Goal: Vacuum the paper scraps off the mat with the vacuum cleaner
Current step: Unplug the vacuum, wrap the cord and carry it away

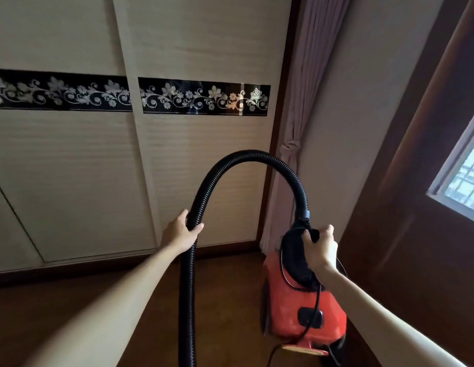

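Lower right of the frame, the right hand [320, 249] grips the black handle of the red vacuum cleaner [304, 308], while at centre the left hand [181, 231] clamps the black hose [246, 158] arching between them.

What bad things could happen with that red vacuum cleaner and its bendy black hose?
The thin black power cord hangs loose over the red plastic vacuum cleaner and trails low, so it might snag or trip feet. The black ribbed hose, gripped by the left hand, runs down out of view; its hidden end could bump something. The right hand grips only the black handle, so if lifted, the body may swing toward the pink curtain.
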Demonstrator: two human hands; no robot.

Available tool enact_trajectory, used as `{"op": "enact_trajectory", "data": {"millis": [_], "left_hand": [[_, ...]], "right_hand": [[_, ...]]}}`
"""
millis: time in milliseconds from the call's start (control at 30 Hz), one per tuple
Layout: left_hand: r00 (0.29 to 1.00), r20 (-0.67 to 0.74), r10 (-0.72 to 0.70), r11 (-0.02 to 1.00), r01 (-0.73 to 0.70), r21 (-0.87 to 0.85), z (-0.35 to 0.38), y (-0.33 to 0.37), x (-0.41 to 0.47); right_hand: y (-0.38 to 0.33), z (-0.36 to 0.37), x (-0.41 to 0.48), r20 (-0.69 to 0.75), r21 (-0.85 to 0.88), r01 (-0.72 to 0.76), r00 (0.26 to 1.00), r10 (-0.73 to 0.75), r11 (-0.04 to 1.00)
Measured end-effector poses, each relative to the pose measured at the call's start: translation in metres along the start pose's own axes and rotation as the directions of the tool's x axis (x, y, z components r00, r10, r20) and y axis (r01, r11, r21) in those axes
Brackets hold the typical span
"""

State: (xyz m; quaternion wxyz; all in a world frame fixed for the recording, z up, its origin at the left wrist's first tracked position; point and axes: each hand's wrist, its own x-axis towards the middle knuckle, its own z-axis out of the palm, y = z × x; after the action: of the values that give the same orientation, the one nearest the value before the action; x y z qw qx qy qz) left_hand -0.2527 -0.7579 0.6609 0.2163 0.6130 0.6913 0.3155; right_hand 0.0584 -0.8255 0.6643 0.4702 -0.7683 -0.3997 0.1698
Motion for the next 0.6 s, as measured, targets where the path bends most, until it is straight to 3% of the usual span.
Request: {"op": "enact_trajectory", "data": {"millis": [333, 600], "left_hand": [[1.0, 0.016, 0.021, 1.0, -0.021, 0.005, 0.03, -0.017, 0.128], [0.995, 0.086, 0.048, 0.997, -0.053, 0.062, 0.089, -0.014, 0.258]], "right_hand": [[-0.013, 0.088, 0.086, -0.028, 0.039, 0.0, 1.0, 0.001, 0.999], [0.006, 0.175, 0.18, -0.042, 0.112, -0.094, 0.994, 0.099, 0.989]]}}
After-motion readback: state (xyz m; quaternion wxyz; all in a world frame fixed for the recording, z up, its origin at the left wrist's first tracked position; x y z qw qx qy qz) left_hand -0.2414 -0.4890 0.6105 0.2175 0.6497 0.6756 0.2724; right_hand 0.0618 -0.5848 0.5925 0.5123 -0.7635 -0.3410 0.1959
